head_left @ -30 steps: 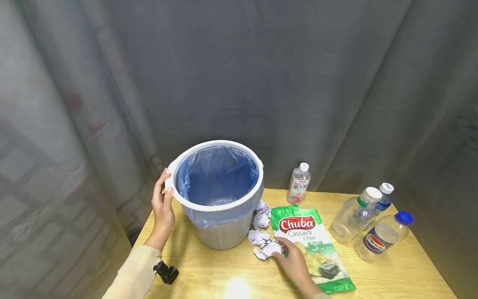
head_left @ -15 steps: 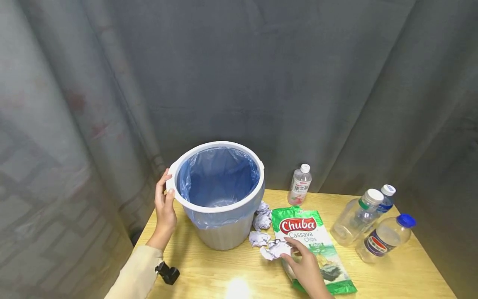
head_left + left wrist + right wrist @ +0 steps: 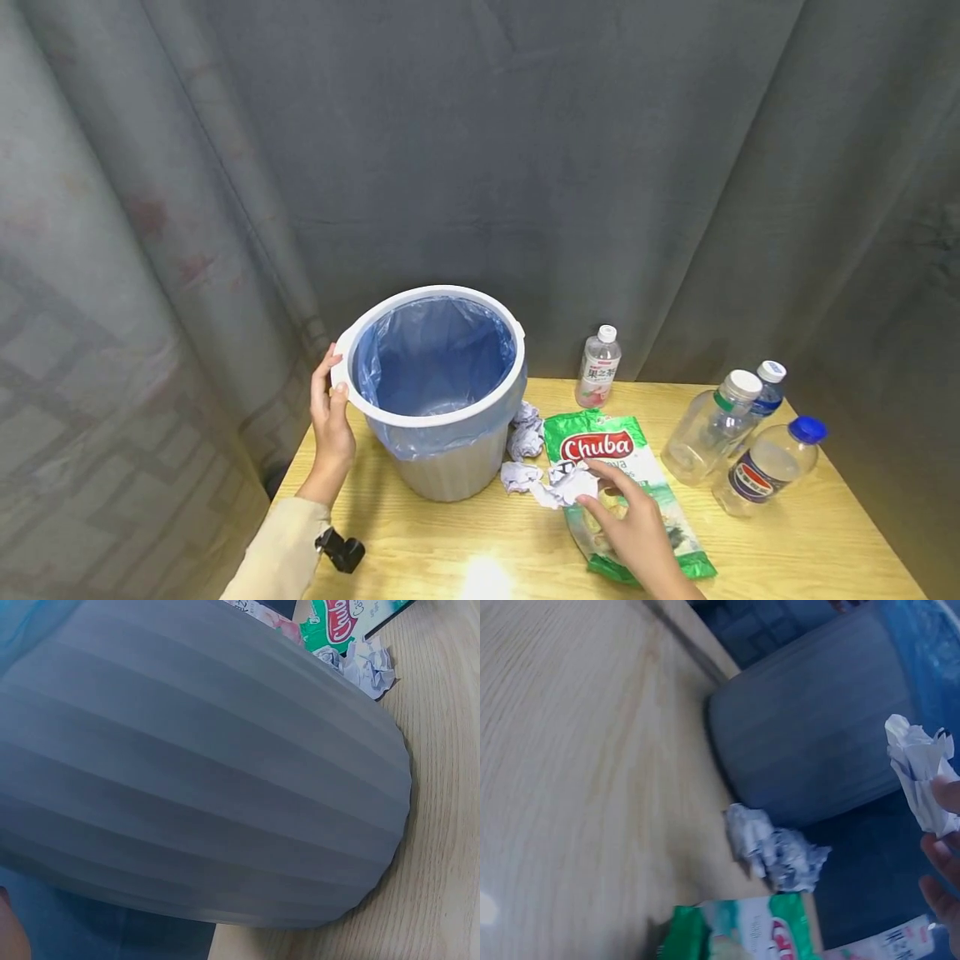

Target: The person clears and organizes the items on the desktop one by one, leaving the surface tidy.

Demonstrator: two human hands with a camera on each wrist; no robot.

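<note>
Your right hand hides part of the chip bag; the bin hides the worktop behind it.

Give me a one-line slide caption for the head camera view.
Left hand grips the lined bin rim while right hand lifts a crumpled paper.

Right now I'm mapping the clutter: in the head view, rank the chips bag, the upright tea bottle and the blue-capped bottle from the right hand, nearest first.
1. chips bag, under the right hand.
2. tea bottle, upright behind the bag.
3. blue-capped bottle, lying far right.
</note>
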